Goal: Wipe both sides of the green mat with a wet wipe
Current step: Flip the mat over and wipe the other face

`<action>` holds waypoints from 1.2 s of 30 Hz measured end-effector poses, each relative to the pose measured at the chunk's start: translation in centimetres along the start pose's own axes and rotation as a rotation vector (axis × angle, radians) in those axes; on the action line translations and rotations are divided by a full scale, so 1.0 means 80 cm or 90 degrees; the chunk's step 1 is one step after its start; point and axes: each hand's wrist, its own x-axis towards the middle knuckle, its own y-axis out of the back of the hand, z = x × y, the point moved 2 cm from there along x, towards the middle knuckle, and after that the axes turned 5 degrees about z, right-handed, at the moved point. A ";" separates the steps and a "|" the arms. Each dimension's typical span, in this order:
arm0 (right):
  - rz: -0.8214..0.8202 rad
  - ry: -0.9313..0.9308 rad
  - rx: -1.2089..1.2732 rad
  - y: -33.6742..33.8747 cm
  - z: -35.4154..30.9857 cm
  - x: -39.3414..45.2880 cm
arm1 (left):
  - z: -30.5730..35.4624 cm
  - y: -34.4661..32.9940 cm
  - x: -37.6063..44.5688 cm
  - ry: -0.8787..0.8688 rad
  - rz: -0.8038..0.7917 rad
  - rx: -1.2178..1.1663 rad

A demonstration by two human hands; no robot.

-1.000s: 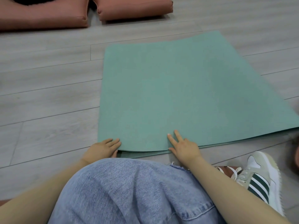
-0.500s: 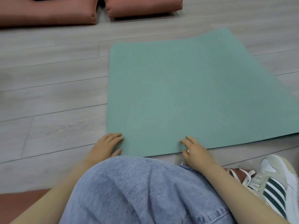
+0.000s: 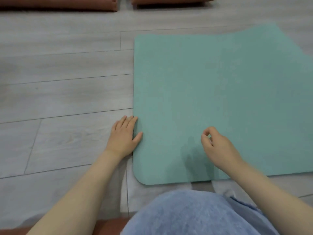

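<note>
On the grey plank floor (image 3: 64, 65), the green mat (image 3: 220, 92) lay flat, its near left corner rounded and just in front of the person's denim-clad knee (image 3: 194, 216); its right side ran out of view. The left hand (image 3: 124, 137) rested at the mat's left edge, fingers straight and together on the floor beside it, thumb lying on the mat's surface. The right hand (image 3: 218, 146) hovered over the near part of the mat with fingers loosely curled, forefinger and thumb nearly meeting; it held nothing that could be made out. No wet wipe was visible anywhere. Two rust-coloured cushions (image 3: 67, 4) sat at the far edge of the floor, well apart from the mat.

Judging by this, the step in hand was laying out and squaring the mat, with wiping not yet begun. The next move probably called for fetching a wipe, then steadying the mat with one hand while the other swept across the upper face.
</note>
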 end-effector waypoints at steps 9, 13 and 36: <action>0.004 -0.007 0.165 -0.085 -0.084 0.082 | -0.025 -0.018 0.021 0.017 0.101 -0.009; 0.057 0.009 0.125 -0.109 -0.115 0.129 | -0.024 -0.020 0.022 0.018 0.109 -0.031; 0.022 0.604 -0.054 -0.185 -0.194 0.201 | -0.018 -0.018 0.028 0.050 0.109 0.022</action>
